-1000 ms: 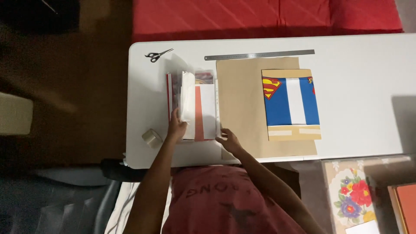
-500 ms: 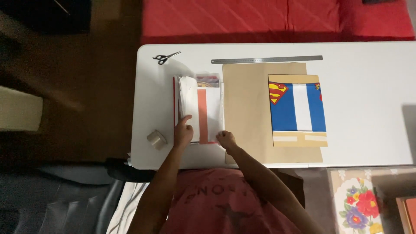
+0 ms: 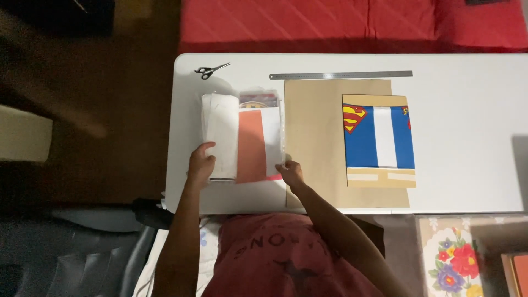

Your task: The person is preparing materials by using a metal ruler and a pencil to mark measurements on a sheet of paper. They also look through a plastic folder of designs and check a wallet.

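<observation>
A flat rectangular package (image 3: 378, 140), blue with a white centre stripe, a red-and-yellow emblem and tan edges, lies on brown paper (image 3: 313, 137) right of the hands.

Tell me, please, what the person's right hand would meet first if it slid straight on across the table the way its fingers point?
Probably the clear plastic sleeve whose corner the right hand already touches, with its red sheet; height is hard to judge.

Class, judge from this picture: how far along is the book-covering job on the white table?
Laid out: a brown paper sheet with a blue-and-white covered book on it, a steel ruler and scissors above. In hand: the left hand holds up white pages of an open folder; the right hand presses its lower right corner. Left, probably: this folder shows no brown wrapping yet.
</observation>
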